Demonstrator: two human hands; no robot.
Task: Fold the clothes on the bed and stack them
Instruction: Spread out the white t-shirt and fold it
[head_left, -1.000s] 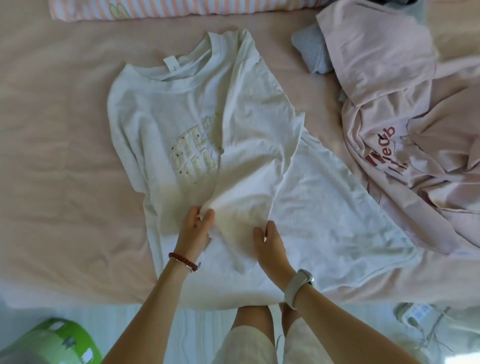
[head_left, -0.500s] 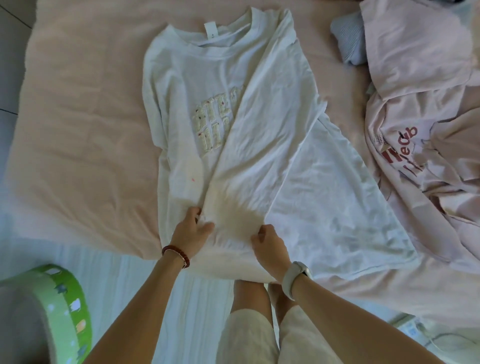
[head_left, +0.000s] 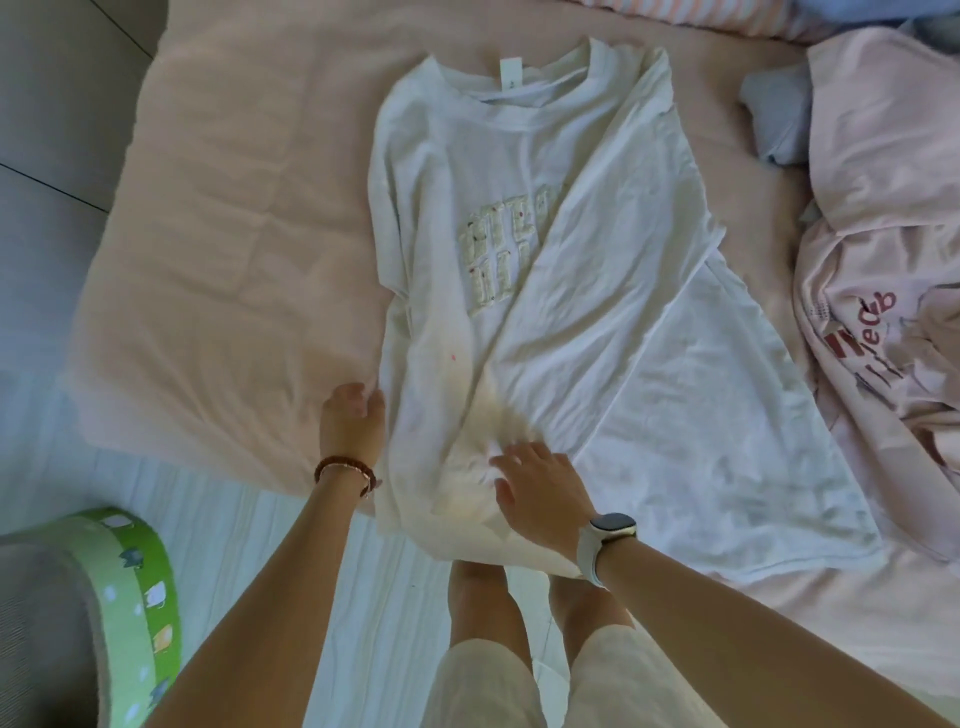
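A white T-shirt (head_left: 597, 332) with a pale embroidered print lies face up on the pink bed (head_left: 234, 234), collar away from me. Its right side is folded diagonally over the chest, and the lower right part spreads out to the right. My left hand (head_left: 350, 423) is at the shirt's lower left edge, fingers curled around the fabric there. My right hand (head_left: 540, 491) lies flat with spread fingers on the folded flap near the hem, which hangs over the bed's front edge.
A heap of pink clothes with a red print (head_left: 878, 332) fills the right side of the bed, with a grey-blue garment (head_left: 776, 119) behind it. A striped pillow (head_left: 691, 13) lies at the far edge. A green round stool (head_left: 130, 587) stands on the floor at lower left.
My left hand moved from the middle of the shirt out to its left edge. My right hand opened flat on the folded flap. The view shifted left.
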